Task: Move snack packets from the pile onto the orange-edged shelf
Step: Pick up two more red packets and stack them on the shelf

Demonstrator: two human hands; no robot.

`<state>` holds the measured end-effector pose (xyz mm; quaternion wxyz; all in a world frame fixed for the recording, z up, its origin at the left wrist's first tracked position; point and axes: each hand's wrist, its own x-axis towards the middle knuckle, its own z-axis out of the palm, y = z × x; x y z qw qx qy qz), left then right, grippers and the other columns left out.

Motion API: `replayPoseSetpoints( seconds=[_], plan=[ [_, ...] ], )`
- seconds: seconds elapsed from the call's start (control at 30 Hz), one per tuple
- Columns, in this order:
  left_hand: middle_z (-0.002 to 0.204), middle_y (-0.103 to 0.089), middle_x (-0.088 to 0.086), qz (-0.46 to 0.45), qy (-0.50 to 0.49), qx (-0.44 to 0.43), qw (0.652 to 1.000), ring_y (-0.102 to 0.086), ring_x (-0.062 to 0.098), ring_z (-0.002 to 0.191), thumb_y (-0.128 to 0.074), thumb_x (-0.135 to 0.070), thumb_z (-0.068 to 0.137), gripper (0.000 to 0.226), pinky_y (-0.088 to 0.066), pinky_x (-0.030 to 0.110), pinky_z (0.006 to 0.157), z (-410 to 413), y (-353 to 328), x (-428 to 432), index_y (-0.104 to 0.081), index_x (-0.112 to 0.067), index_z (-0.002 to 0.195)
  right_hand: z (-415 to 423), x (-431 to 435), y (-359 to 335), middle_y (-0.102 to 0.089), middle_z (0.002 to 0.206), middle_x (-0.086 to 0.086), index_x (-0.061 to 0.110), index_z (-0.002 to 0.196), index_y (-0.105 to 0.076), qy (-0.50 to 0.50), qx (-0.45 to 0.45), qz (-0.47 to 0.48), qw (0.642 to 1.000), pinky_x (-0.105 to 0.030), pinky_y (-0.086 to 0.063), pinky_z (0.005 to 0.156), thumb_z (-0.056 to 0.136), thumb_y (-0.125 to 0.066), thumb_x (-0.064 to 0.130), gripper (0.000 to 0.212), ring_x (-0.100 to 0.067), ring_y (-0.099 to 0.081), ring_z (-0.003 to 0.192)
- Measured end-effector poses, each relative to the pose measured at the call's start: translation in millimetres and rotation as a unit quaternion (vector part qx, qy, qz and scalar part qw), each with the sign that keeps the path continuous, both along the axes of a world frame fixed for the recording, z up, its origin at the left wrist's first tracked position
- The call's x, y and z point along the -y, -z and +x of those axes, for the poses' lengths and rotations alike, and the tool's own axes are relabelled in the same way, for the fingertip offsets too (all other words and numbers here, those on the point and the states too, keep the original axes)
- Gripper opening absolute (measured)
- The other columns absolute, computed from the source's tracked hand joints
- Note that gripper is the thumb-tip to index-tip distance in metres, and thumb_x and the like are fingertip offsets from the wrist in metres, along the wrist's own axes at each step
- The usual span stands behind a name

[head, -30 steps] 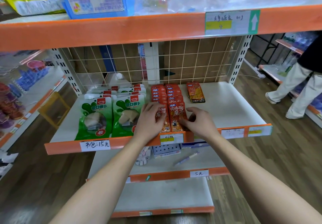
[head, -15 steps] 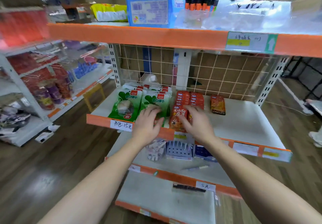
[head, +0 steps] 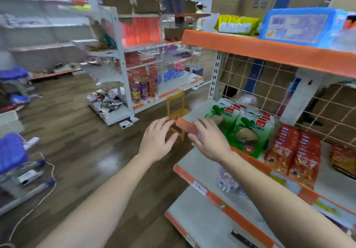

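Both our hands are empty, fingers loosely spread. Our left hand (head: 157, 141) and right hand (head: 210, 141) sit slightly apart, flanking the left corner of the orange-edged shelf (head: 185, 125). Through the blur we cannot tell whether the right one touches it. Green snack packets (head: 248, 132) lie on that shelf at three o'clock of the right hand, and red snack packets (head: 296, 151) lie beyond them at four o'clock.

1. We see a small yellow stool (head: 176, 109) standing on the wooden floor (head: 77, 132).
2. Behind it we make out a blurred white rack (head: 123, 74) of red and purple goods.
3. A white cable (head: 38, 205) trails across the floor at left.
4. Up high, a blue box (head: 296, 27) lies near a yellow-green packet (head: 236, 25).
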<state>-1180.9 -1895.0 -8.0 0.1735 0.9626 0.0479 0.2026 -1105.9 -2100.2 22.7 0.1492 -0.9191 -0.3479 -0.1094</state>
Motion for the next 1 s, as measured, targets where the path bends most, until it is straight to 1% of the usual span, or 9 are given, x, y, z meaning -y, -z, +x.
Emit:
replayPoseSetpoints(
  seconds=[0.1, 0.23, 0.33, 0.43, 0.5, 0.6, 0.67, 0.87, 1.0],
  plan=[
    [0.160, -0.033, -0.005, -0.001, -0.041, -0.016, 0.999, -0.027, 0.020, 0.147, -0.033, -0.061, 0.099, 0.059, -0.028, 0.049, 0.120, -10, 3, -50, -0.041, -0.030, 0.149, 6, -57, 2, -0.039, 0.155, -0.005, 0.024, 0.150, -0.040, -0.027, -0.001, -0.015, 1.000, -0.044, -0.030, 0.119, 0.100, -0.039, 0.056, 0.059, -0.028, -0.031, 0.143],
    [0.160, -0.031, -0.005, 0.012, -0.079, -0.031, 0.996, -0.027, 0.019, 0.148, -0.028, -0.064, 0.097, 0.063, -0.029, 0.048, 0.119, -13, 7, -118, -0.039, -0.031, 0.150, 18, -137, 9, -0.032, 0.160, -0.001, 0.029, 0.153, -0.035, -0.059, -0.017, -0.023, 0.998, -0.043, -0.023, 0.123, 0.100, -0.035, 0.060, 0.061, -0.024, -0.022, 0.150],
    [0.160, -0.030, -0.008, 0.009, -0.105, -0.035, 0.994, -0.026, 0.019, 0.147, -0.025, -0.066, 0.095, 0.065, -0.028, 0.047, 0.119, -10, 9, -167, -0.038, -0.033, 0.149, 29, -195, 13, -0.033, 0.161, 0.000, 0.028, 0.153, -0.034, -0.079, -0.028, -0.015, 0.996, -0.041, -0.019, 0.122, 0.101, -0.034, 0.060, 0.062, -0.022, -0.022, 0.151],
    [0.158, -0.030, -0.012, -0.004, -0.121, -0.041, 0.992, -0.027, 0.018, 0.146, -0.022, -0.069, 0.092, 0.068, -0.029, 0.046, 0.119, -4, 11, -212, -0.036, -0.036, 0.150, 40, -245, 16, -0.034, 0.160, -0.001, 0.026, 0.153, -0.033, -0.092, -0.035, -0.021, 0.995, -0.042, -0.020, 0.124, 0.102, -0.033, 0.059, 0.061, -0.023, -0.023, 0.150],
    [0.158, -0.030, -0.011, -0.008, -0.129, -0.053, 0.990, -0.026, 0.018, 0.146, -0.024, -0.068, 0.093, 0.066, -0.028, 0.046, 0.119, 1, 11, -240, -0.034, -0.038, 0.150, 46, -275, 18, -0.035, 0.159, -0.001, 0.027, 0.153, -0.034, -0.096, -0.036, -0.022, 0.994, -0.042, -0.020, 0.124, 0.102, -0.033, 0.059, 0.060, -0.023, -0.024, 0.150],
    [0.159, -0.030, -0.009, -0.010, -0.140, -0.058, 0.988, -0.025, 0.019, 0.147, -0.036, -0.061, 0.098, 0.058, -0.025, 0.044, 0.121, 11, 13, -274, -0.036, -0.036, 0.150, 60, -314, 22, -0.036, 0.158, -0.001, 0.026, 0.152, -0.036, -0.106, -0.043, -0.026, 0.993, -0.042, -0.018, 0.124, 0.102, -0.035, 0.057, 0.059, -0.024, -0.025, 0.149],
    [0.159, -0.030, -0.010, -0.013, -0.144, -0.061, 0.988, -0.024, 0.019, 0.147, -0.040, -0.058, 0.099, 0.054, -0.023, 0.042, 0.121, 19, 15, -294, -0.037, -0.036, 0.148, 71, -336, 26, -0.037, 0.158, -0.001, 0.025, 0.151, -0.038, -0.112, -0.046, -0.031, 0.992, -0.041, -0.018, 0.122, 0.102, -0.035, 0.057, 0.059, -0.023, -0.027, 0.149],
    [0.160, -0.029, -0.008, -0.029, -0.158, -0.080, 0.984, -0.023, 0.019, 0.147, -0.039, -0.058, 0.100, 0.056, -0.022, 0.044, 0.121, 62, 26, -358, -0.036, -0.034, 0.151, 123, -407, 47, -0.037, 0.157, 0.002, 0.028, 0.151, -0.038, -0.131, -0.067, -0.033, 0.989, -0.040, -0.017, 0.122, 0.101, -0.035, 0.060, 0.059, -0.021, -0.027, 0.148],
    [0.159, -0.031, -0.007, -0.029, -0.175, -0.083, 0.981, -0.025, 0.020, 0.147, -0.040, -0.055, 0.101, 0.055, -0.022, 0.045, 0.121, 104, 27, -403, -0.039, -0.029, 0.150, 172, -460, 59, -0.040, 0.155, 0.001, 0.027, 0.150, -0.039, -0.152, -0.065, -0.031, 0.986, -0.041, -0.020, 0.122, 0.101, -0.036, 0.061, 0.059, -0.022, -0.028, 0.146]
  ],
)
